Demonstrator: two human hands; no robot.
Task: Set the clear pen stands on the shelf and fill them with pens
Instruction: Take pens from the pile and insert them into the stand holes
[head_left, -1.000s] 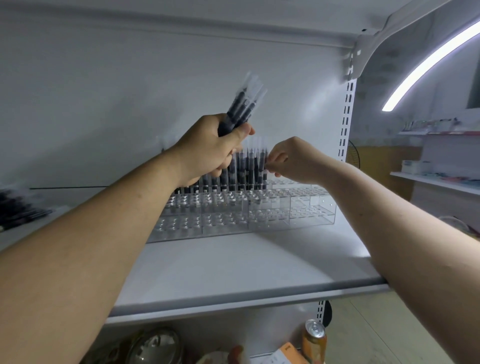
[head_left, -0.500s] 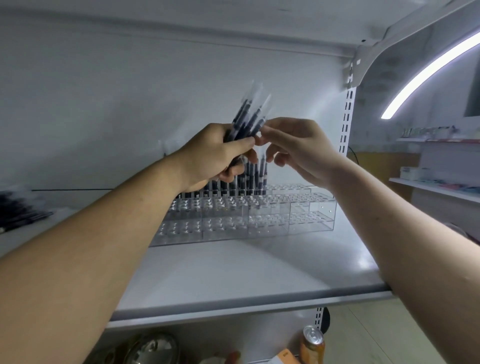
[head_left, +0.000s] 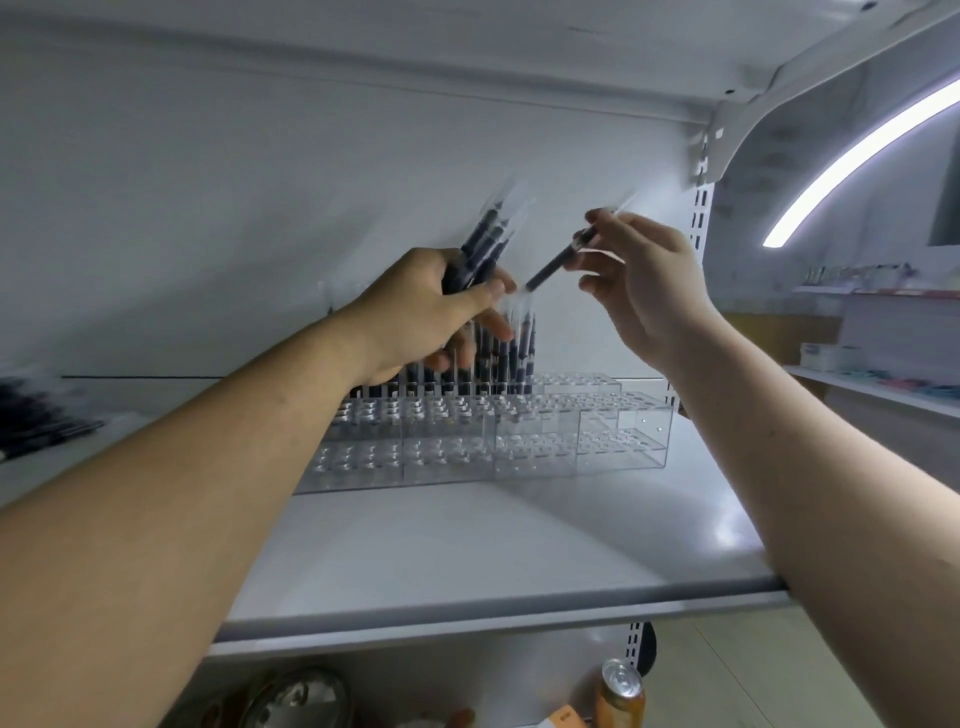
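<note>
Right hand (head_left: 649, 286) pinches one pen (head_left: 558, 261), tilted, above stands (head_left: 571, 431) on shelf (head_left: 467, 561). Left hand (head_left: 431, 312) grips bundle (head_left: 485, 241), fanned. Risks: bundle slips from loose fan; pen misses hole in clear plastic; descending hand knocks back-row pens (head_left: 501, 358).

I've got both arms up: my left hand (head_left: 415, 312) fists a bundle (head_left: 483, 244), my right hand (head_left: 649, 280) just beside it pinches one pen (head_left: 561, 260).

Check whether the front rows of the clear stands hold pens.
No: the front rows of the clear stands are empty; pens stand only at the back.
</note>
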